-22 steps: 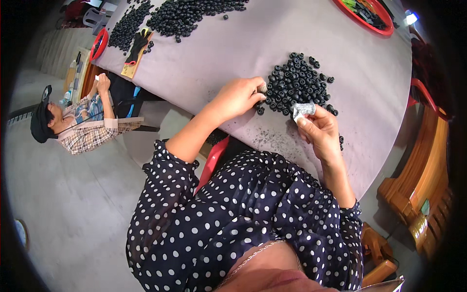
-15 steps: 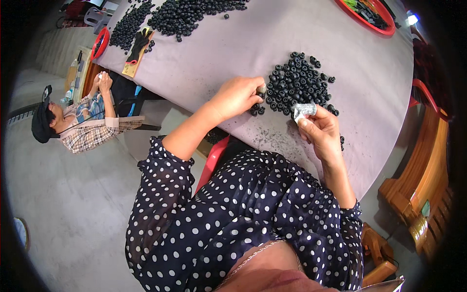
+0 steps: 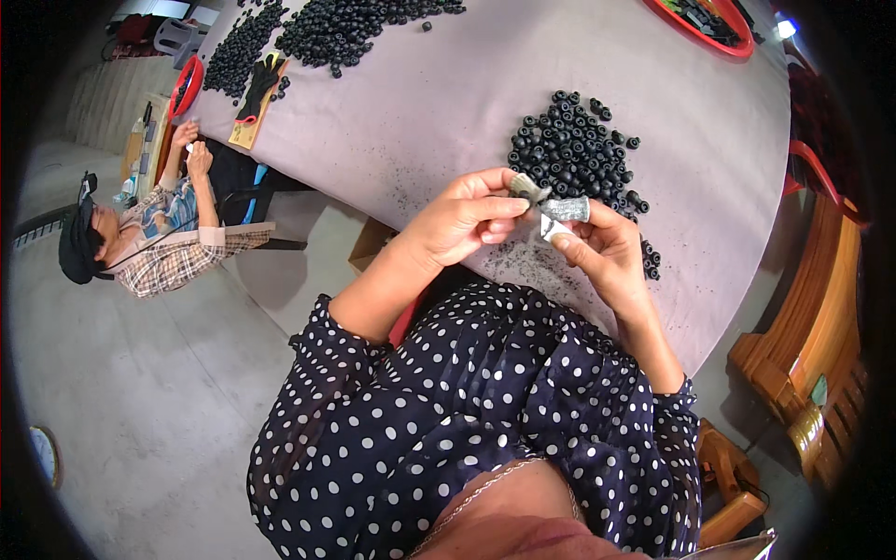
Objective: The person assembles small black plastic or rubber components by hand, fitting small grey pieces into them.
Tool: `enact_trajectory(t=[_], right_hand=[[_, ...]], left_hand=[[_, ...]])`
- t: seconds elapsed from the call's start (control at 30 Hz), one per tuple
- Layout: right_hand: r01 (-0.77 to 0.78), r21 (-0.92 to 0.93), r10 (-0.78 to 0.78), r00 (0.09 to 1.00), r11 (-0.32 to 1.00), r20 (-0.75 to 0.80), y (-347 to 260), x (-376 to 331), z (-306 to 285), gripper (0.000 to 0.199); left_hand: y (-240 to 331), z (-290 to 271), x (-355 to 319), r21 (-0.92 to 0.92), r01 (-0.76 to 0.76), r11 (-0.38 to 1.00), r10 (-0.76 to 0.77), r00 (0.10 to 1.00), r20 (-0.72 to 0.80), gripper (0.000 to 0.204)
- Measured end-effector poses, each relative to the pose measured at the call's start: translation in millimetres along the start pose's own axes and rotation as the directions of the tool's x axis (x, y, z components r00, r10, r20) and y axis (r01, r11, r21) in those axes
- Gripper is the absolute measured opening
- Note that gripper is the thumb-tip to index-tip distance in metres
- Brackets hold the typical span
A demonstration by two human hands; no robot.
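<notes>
My left hand (image 3: pixel 471 221) pinches a small black rubber part between thumb and forefinger, mostly hidden by the fingers. Its forefinger tip has a grey-beige wrap (image 3: pixel 525 186). Close against it, my right hand (image 3: pixel 602 247) is closed, with a silvery printed wrap (image 3: pixel 567 209) around the forefinger. Between that thumb and forefinger sits a small white piece (image 3: pixel 554 228), its kind unclear. The two hands' fingertips meet just in front of a heap of black ring-shaped parts (image 3: pixel 569 149). A few similar parts (image 3: pixel 651 260) lie beside my right wrist.
Larger heaps of black parts (image 3: pixel 336 33) lie at the far left, by a black glove (image 3: pixel 257 91) on a board. Red-rimmed trays (image 3: pixel 737 49) stand at the table's edges. Dark crumbs (image 3: pixel 523 266) litter the grey cloth. A person (image 3: pixel 154 229) sits at left; a wooden chair (image 3: pixel 803 327) is at right.
My left hand has moved right, away from the heap's left edge, with a black part pinched in it. It now meets my right hand, which has shifted slightly left.
</notes>
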State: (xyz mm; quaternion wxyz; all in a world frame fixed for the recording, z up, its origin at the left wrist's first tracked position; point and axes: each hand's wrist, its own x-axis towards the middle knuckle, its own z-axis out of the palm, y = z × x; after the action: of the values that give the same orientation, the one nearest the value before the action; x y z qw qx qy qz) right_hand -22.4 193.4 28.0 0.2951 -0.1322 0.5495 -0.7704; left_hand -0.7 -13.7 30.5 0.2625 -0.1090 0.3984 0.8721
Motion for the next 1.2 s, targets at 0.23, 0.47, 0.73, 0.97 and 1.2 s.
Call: enact_trajectory(t=[0.23, 0.47, 0.73, 0.97, 1.2], right_hand=[[0.029, -0.023, -0.03, 0.999, 0.999, -0.019, 2.9, 1.1, -2.7, 0.029], [0.061, -0.102, -0.066, 0.997, 0.993, -0.048, 1.3, 1.1, -2.2, 0.033], [0.027, -0.143, -0.037, 0.997, 0.989, -0.066, 6.1, 2.0, -3.0, 0.034], [0.035, 0.04, -0.034, 0.999, 0.999, -0.04, 11.0, 2.6, -9.3, 0.034], [0.01, 0.104, -0.011, 1.0, 0.994, 0.003, 5.7, 3.6, -11.1, 0.034]], left_hand=[[-6.5, 4.9, 10.1, -0.086, -0.014, 0.996, 0.013, 1.0, -0.013, 0.009], [-14.5, 17.6, 10.6, -0.41, 0.089, 0.908, -0.131, 0.989, -0.075, 0.009], [-20.1, 24.2, 8.2, -0.349, 0.005, 0.937, -0.061, 0.987, -0.148, 0.011], [-22.7, 21.1, 7.9, -0.373, 0.016, 0.928, -0.065, 0.991, -0.118, 0.011], [-24.4, 19.7, 8.3, -0.349, -0.007, 0.937, -0.036, 0.993, -0.116, 0.011]])
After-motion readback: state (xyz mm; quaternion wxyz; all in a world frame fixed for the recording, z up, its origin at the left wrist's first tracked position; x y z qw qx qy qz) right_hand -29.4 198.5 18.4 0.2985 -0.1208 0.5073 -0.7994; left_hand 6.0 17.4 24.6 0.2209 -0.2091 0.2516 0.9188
